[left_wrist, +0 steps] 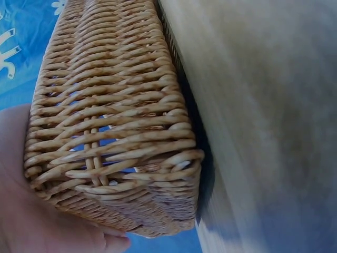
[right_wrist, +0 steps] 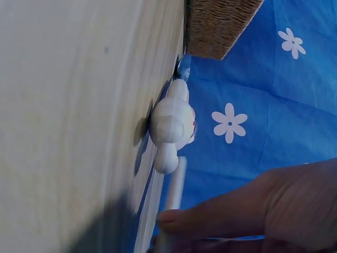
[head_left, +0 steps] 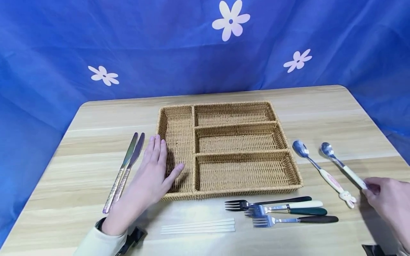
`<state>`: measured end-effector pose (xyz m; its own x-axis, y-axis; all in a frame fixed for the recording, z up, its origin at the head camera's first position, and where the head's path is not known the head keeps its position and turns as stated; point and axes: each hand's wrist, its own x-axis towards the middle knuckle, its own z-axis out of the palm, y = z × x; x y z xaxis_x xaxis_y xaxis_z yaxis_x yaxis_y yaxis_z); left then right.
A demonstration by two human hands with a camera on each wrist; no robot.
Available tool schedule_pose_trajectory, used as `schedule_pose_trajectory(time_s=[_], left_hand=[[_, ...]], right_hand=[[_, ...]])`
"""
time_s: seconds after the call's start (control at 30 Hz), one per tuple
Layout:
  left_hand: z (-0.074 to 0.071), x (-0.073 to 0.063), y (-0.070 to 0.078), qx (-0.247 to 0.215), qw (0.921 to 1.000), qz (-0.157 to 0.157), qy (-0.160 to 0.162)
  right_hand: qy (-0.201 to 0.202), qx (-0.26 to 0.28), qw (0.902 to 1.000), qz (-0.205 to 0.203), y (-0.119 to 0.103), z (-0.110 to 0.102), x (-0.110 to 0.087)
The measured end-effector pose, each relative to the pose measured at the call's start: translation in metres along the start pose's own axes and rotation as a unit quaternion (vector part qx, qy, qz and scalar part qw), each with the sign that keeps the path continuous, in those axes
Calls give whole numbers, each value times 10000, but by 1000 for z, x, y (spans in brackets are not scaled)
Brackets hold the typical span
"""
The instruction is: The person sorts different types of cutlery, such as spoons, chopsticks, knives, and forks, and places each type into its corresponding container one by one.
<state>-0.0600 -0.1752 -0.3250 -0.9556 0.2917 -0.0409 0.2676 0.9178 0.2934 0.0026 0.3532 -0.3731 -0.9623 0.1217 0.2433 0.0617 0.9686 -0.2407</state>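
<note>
A woven tray (head_left: 243,193) with several compartments lies on the table. My left hand (head_left: 152,174) rests on its left rim, fingers fairly straight and the thumb reaching over the left compartment. The left wrist view shows that hand against the wicker corner (left_wrist: 110,158). At the right, my right hand (head_left: 385,199) pinches the white handle end of a spoon (head_left: 347,170) between thumb and fingers. Beside it lies a second spoon (head_left: 331,180) with a rabbit-shaped handle end (right_wrist: 171,126).
Two knives (head_left: 125,170) lie left of the tray. In front of it are several forks (head_left: 288,209) and several pale thin sticks (head_left: 198,226). A blue flowered cloth (head_left: 160,46) hangs behind the wooden table (head_left: 64,160).
</note>
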Motion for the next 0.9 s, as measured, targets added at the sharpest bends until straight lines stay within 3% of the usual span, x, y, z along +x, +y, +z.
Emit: schedule_pose_trajectory(time_s=[0.13, 0.3, 0.57, 0.9], left_hand=[[1, -1, -2, -17, 10000, 29, 77], [2, 1, -2, -3, 9998, 119, 131], [3, 1, -4, 39, 9998, 123, 119], [3, 2, -4, 52, 9999, 109, 80]], right_hand=[[903, 11, 9949, -454, -6, -1, 4], [1660, -25, 9841, -632, -19, -4, 7], [1858, 5, 9783, -915, -39, -13, 17], [1746, 114, 9736, -1469, -65, -26, 33]])
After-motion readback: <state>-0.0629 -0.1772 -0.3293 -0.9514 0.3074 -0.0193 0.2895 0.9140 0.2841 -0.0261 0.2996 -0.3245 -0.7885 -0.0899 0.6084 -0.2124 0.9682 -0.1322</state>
